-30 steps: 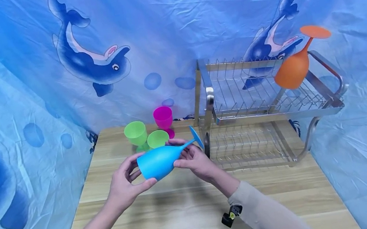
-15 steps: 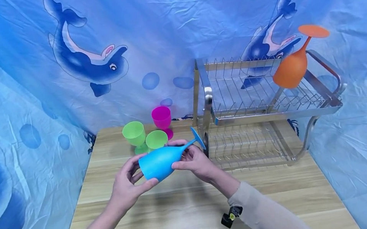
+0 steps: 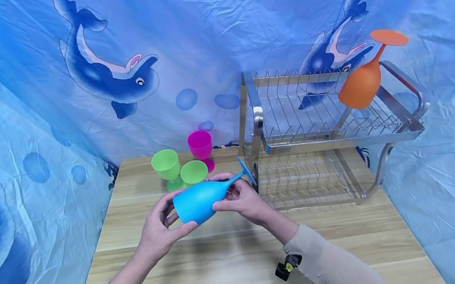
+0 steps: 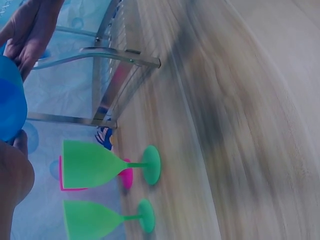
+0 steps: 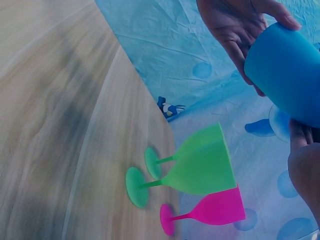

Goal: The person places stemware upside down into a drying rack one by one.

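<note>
A blue plastic goblet [image 3: 201, 201] is held tilted above the table, its mouth toward the left and its foot up to the right. My left hand [image 3: 159, 228] grips the bowl near the rim, thumb below and fingers behind. At the stem end, my right hand [image 3: 245, 200] holds the bowl between thumb and fingers. In the right wrist view the blue goblet [image 5: 287, 75] hangs well off the wooden surface. Just behind it stand two green goblets, one green goblet [image 3: 167, 165] at the left and another green goblet [image 3: 194, 172], plus a magenta goblet [image 3: 200, 145].
A two-tier metal dish rack [image 3: 342, 144] stands at the right on the wooden table [image 3: 228, 276]. On its upper tier an orange goblet [image 3: 361, 86] leans upside down. A blue dolphin-print curtain [image 3: 197, 45] encloses the back and sides.
Both hands keep the blue goblet at nearly the same tilt and place. The head view has shifted slightly; nothing was let go or taken up.
</note>
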A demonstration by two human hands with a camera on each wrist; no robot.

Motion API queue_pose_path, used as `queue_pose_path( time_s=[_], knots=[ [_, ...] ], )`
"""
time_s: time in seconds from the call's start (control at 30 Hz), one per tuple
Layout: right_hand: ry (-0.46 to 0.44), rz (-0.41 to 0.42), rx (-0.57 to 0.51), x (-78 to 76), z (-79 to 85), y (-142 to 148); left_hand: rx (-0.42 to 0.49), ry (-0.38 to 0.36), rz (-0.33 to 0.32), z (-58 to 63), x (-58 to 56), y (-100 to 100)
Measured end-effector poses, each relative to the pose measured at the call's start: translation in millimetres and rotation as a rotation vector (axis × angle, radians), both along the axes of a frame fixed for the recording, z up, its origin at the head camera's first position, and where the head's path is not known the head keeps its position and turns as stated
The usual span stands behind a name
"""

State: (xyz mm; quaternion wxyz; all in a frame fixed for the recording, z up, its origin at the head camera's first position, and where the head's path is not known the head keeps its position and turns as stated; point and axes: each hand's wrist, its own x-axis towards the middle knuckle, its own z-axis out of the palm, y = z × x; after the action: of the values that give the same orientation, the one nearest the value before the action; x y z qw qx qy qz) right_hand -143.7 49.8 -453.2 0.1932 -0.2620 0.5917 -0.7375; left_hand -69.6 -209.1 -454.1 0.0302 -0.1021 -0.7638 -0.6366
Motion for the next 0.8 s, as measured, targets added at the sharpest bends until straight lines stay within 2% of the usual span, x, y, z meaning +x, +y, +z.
queue_pose_path(
  time_s=[0.3,0.53,0.67,0.8],
  knots=[
    [0.109,0.007,0.049,-0.6,7.7,3,-0.045,0.011,-0.04,5.5,1.3,-3],
    [0.153,-0.003,0.061,0.4,16.1,7,-0.068,0.039,-0.078,12.4,0.3,-7],
    [0.185,-0.007,0.073,2.1,19.6,10,-0.025,0.093,-0.113,18.4,-2.3,-12],
    [0.219,-0.007,0.074,5.2,25.7,17,0.017,0.173,-0.136,29.4,-8.4,-19]
  ],
)
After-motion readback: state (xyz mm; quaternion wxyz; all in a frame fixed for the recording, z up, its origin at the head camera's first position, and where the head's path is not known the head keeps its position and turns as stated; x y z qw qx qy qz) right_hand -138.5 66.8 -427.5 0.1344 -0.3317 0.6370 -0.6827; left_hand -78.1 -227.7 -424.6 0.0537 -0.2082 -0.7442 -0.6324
